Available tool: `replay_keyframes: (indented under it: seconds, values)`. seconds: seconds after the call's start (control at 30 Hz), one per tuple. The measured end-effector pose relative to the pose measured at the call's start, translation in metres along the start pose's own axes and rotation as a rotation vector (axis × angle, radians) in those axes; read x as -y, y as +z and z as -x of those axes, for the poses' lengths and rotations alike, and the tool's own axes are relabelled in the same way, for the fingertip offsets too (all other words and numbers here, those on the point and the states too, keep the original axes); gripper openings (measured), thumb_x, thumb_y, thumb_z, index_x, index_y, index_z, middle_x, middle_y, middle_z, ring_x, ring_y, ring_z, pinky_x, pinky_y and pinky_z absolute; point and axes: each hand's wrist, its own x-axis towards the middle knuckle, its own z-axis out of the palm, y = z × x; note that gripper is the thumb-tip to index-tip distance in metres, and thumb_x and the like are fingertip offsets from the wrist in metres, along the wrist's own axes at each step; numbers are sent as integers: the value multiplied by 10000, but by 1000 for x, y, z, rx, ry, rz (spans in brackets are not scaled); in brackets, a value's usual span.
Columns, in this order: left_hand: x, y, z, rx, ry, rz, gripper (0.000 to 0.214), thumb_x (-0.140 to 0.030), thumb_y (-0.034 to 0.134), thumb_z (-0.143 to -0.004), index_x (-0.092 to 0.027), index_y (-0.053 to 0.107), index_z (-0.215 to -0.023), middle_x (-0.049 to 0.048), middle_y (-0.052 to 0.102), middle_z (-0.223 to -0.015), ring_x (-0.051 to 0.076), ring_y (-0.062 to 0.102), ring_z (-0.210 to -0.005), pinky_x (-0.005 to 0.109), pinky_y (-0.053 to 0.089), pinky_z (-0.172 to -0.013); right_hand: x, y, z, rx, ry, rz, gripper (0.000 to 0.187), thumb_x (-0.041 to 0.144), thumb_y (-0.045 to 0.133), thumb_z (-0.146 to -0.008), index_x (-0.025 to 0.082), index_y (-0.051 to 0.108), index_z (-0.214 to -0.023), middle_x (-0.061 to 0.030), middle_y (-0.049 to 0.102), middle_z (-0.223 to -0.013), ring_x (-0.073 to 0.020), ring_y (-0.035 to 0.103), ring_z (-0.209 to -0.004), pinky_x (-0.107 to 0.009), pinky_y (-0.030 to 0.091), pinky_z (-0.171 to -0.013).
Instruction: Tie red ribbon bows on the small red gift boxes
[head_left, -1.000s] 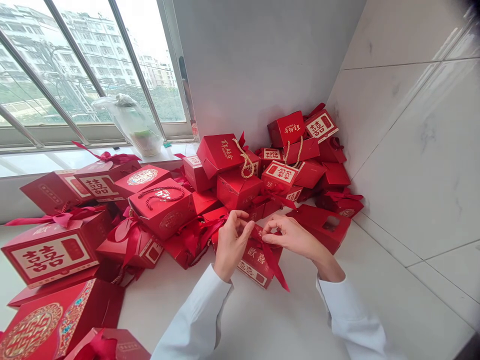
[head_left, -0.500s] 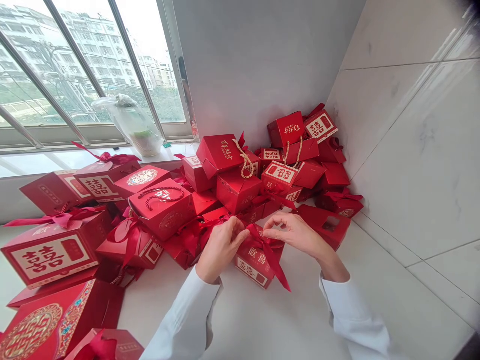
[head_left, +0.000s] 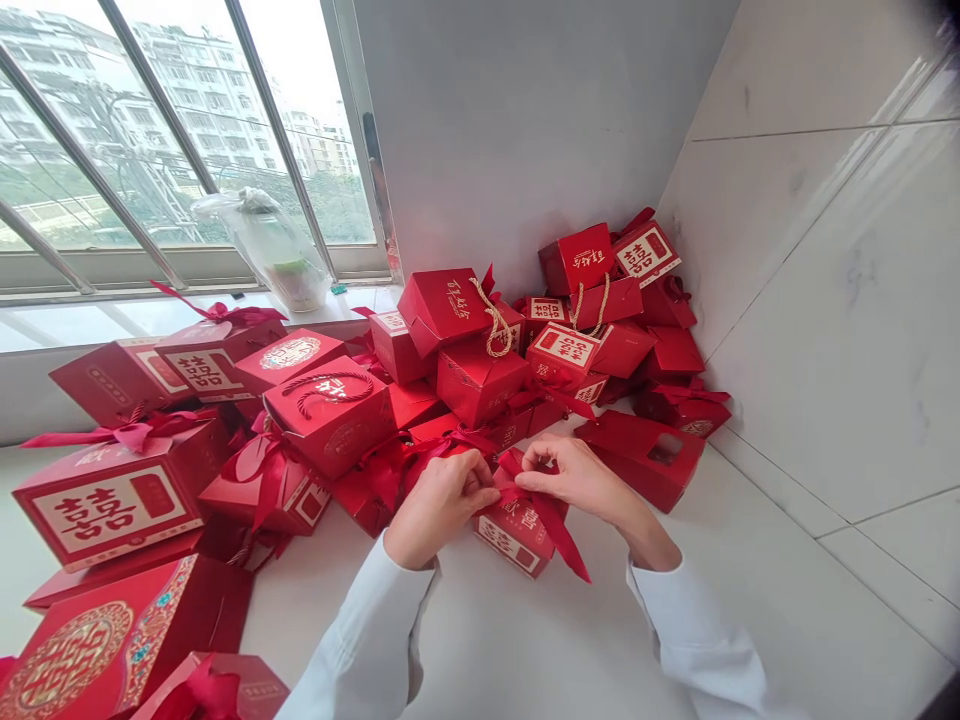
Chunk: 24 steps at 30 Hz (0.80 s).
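Note:
A small red gift box [head_left: 510, 545] with a cream label stands on the white surface between my hands. Across its top lies a red ribbon [head_left: 566, 545], one tail hanging over the front corner. My left hand [head_left: 442, 500] is closed at the box's left side, fingertips pinching the ribbon. From the right, my right hand [head_left: 574, 480] pinches another part of the ribbon between thumb and index finger. The ribbon's knot is partly covered by my fingers.
Heaped red gift boxes [head_left: 484, 375] fill the space behind and to the left. A larger patterned box [head_left: 217, 610] is at the front left. A plastic-wrapped container [head_left: 289, 265] stands on the sill by the barred window. Tiled wall [head_left: 840, 330] bounds the right.
My right hand has moved slightly left and closed on the ribbon. My left hand has shifted slightly, and the ribbon's loops lie differently on the box. The view has shifted a little.

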Motion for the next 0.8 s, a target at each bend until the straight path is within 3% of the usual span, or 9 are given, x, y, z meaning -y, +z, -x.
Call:
replay_keyframes:
  seconds: [0.23,0.47,0.63,0.8]
  values:
    - [2,-3,-1,8,-11,46,52,-232,588,-702,-191,555,-701,-39,546,-593,114,465,-545,210,342,-507,2,-1,1,15,19,6,204,324,591,-778,193,559,-626,5,600,-767,-141,519,-709,-265,375,-648]
    - [3,-5,0,55,17,-1,21,-185,566,-728,-188,552,-711,-26,580,-637,120,502,-579,215,365,-544,4,0,2,-3,36,52,205,323,577,-780,195,541,-623,-5,603,-781,-157,527,-751,-269,376,-651]
    - [-6,-6,2,-42,105,-139,78,-184,555,-780,-188,562,-702,-12,571,-678,132,492,-641,223,349,-581,2,-9,6,47,24,-67,159,365,571,-808,209,590,-784,7,638,-837,-147,563,-743,-258,400,-645]
    - [-12,6,-1,-1,195,-115,117,-177,539,-824,-204,648,-791,10,586,-783,141,530,-720,229,378,-655,1,-15,9,48,16,-11,169,304,654,-736,218,585,-864,10,631,-921,-163,565,-851,-264,416,-702]
